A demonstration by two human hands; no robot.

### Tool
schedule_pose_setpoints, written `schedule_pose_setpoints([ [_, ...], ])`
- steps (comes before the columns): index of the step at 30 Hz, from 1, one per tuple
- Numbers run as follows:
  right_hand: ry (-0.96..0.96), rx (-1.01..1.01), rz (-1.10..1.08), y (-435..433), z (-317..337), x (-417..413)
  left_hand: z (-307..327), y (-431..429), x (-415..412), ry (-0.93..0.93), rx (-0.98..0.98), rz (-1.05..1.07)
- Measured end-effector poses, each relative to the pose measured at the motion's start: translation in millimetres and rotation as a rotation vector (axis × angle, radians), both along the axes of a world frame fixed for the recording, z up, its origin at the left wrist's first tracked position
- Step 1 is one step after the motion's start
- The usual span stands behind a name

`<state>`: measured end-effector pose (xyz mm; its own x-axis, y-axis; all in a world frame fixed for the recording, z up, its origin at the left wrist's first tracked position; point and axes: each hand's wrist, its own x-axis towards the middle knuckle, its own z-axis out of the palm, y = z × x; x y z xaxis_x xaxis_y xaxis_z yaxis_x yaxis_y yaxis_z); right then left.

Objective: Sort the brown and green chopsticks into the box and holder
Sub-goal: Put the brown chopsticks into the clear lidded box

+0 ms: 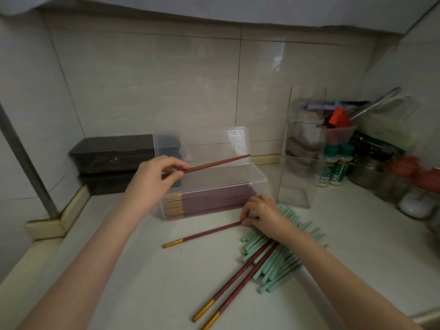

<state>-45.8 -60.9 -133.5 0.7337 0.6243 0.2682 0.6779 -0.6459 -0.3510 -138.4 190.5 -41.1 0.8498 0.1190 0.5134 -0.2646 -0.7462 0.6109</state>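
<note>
Your pale desk [142, 282] fills the near half of the scene, running to a tiled wall at the far side. On it, near the middle, stands the clear box [260, 178] with its lid tipped up, and a bundle of brown chopsticks [214, 201] lies flat inside, gold ends to the left. Just right of the box the tall clear holder [300, 177] stands upright, with nothing visible inside. Near the holder, on the right, the green chopsticks [276, 265] lie in a loose heap on the desk.

Your left hand [154, 177] hovers over the left end of the box, and its thumb and fingers pinch a raised brown chopstick [219, 163], which slants up to the right above the open box. Your right hand [262, 214] rests at the far edge of the green heap, its fingertips pinching the thin tip of a single brown chopstick [204, 233] that lies on the desk. Two loose brown chopsticks [238, 279] lie side by side nearer to you, their thin ends on the green heap.
</note>
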Motion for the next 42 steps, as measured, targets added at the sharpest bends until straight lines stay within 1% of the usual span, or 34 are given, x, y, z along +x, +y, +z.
schedule_pose_setpoints([
  [3, 0.038, 0.073, 0.002, -4.7, 3.8, -7.0, 4.7, -5.9, 28.8, 0.147, 0.019, -0.017],
  [7, 0.064, 0.214, 0.024, -11.6, 20.8, -17.2, -7.4, -7.9, 59.4, 0.314, 0.06, 0.006],
  [10, 0.093, 0.28, 0.008, -25.0, 32.3, -25.7, -19.9, -7.2, 68.6, 0.45, 0.07, -0.014],
  [12, 0.102, 0.31, -0.003, -35.5, 35.7, -28.7, -25.2, -6.3, 67.5, 0.486, 0.096, -0.016],
  [14, 0.11, 0.343, -0.03, -45.5, 37.3, -30.2, -26.5, -7.2, 63.3, 0.44, 0.076, -0.011],
  [16, 0.11, 0.355, -0.057, -53.6, 38.1, -30.2, -26.9, -10.2, 56.8, 0.342, 0.04, -0.004],
  [17, 0.108, 0.355, -0.069, -56.3, 39.2, -30.0, -27.1, -12.4, 51.4, 0.27, 0.021, 0.008],
  [19, 0.11, 0.365, -0.097, -60.1, 44.4, -29.4, -28.2, -16.8, 36.5, 0.064, 0.006, 0.049],
  [21, 0.081, 0.39, -0.122, -63.2, 53.1, -25.6, -31.6, -21.5, 15.4, -0.139, 0.038, 0.052],
  [22, 0.046, 0.41, -0.13, -64.7, 58.2, -22.8, -35.0, -24.9, 3.8, -0.189, 0.049, 0.037],
  [23, 0.008, 0.437, -0.137, -65.8, 63.2, -19.2, -40.6, -28.2, -7.6, -0.198, 0.046, 0.018],
  [25, -0.038, 0.483, -0.15, -64.4, 73.5, -13.3, -56.8, -35.7, -27.4, -0.11, -0.011, -0.03],
  [27, -0.065, 0.442, -0.139, -57.6, 83.5, -8.9, -73.6, -42.6, -41.6, 0.013, -0.071, -0.061],
  [28, -0.069, 0.402, -0.122, -53.1, 88.5, -6.6, -79.3, -44.6, -45.6, 0.045, -0.098, -0.049],
  [30, -0.06, 0.367, -0.101, -44.7, 99.5, -0.5, -83.0, -46.6, -48.9, 0.015, -0.11, 0.027],
  [32, -0.079, 0.42, -0.124, -38.3, 109.7, 8.5, -83.0, -47.3, -49.8, -0.012, -0.116, 0.101],
  [34, -0.138, 0.486, -0.167, -29.6, 117.2, 17.6, -84.6, -47.3, -49.6, 0.031, -0.16, 0.113],
  [36, -0.157, 0.495, -0.177, -15.8, 119.3, 24.4, -89.7, -49.4, -49.3, 0.169, -0.174, 0.029],
  [38, -0.117, 0.449, -0.148, 1.1, 115.2, 30.1, -95.8, -54.1, -50.0, 0.274, -0.118, -0.093],
  [40, -0.041, 0.405, -0.126, 15.7, 106.3, 35.0, -99.3, -60.4, -50.8, 0.282, -0.056, -0.179],
  [42, 0.027, 0.367, -0.109, 25.8, 95.7, 37.3, -100.9, -63.8, -50.9, 0.262, -0.024, -0.216],
])
